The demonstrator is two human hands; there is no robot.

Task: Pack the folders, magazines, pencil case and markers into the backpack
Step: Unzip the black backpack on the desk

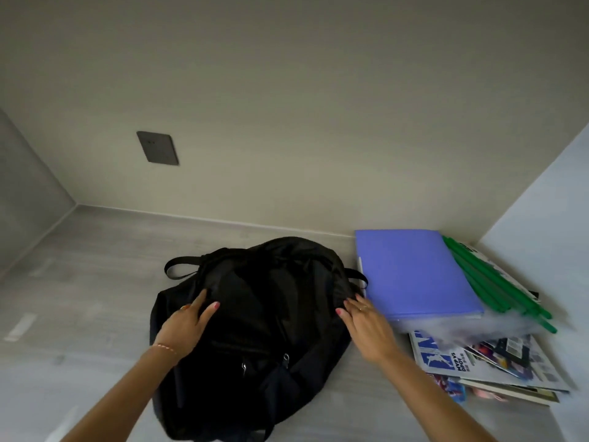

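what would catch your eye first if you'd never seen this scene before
The big black backpack lying in the middle of the grey surface, with the left hand resting on its top and the right hand touching its right edge. Next, the bright purple folder just right of the bag, with green folders fanned out beyond it and magazines stacked in front, toward the person.

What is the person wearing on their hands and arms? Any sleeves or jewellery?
No sleeves show; both forearms are bare. The left hand has a ring on one finger and a thin beaded bracelet at the wrist. The right hand also wears a ring. The fingernails are painted pink.
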